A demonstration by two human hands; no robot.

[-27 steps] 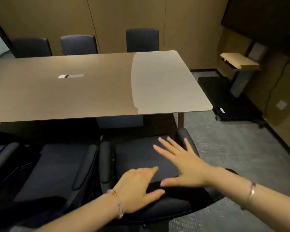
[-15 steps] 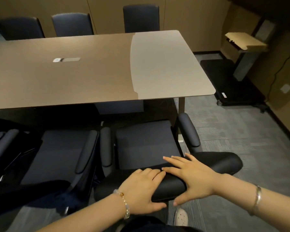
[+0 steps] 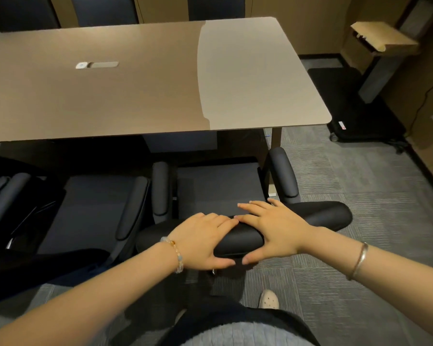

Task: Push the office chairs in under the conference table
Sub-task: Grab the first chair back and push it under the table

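A black office chair (image 3: 218,188) faces the brown conference table (image 3: 140,78) at its near right corner, with the front of its seat at the table's edge. Both of my hands grip the top of its backrest (image 3: 323,213). My left hand (image 3: 205,240) wraps the padded top with the thumb underneath. Touching it on the right, my right hand (image 3: 275,228) lies over the same edge, fingers spread forward. A second black chair (image 3: 93,208) stands just to the left, its armrest close to the first chair's.
A third chair's armrest (image 3: 8,196) shows at the far left. Three chair backs (image 3: 215,7) line the table's far side. A black wheeled stand base (image 3: 345,103) with a cardboard box (image 3: 383,38) sits at the right. My shoe (image 3: 268,299) is on the grey carpet.
My hands slid from the seat back onto the backrest top and closed on it. The chair has rolled forward toward the table, and my view has tilted down and closer.
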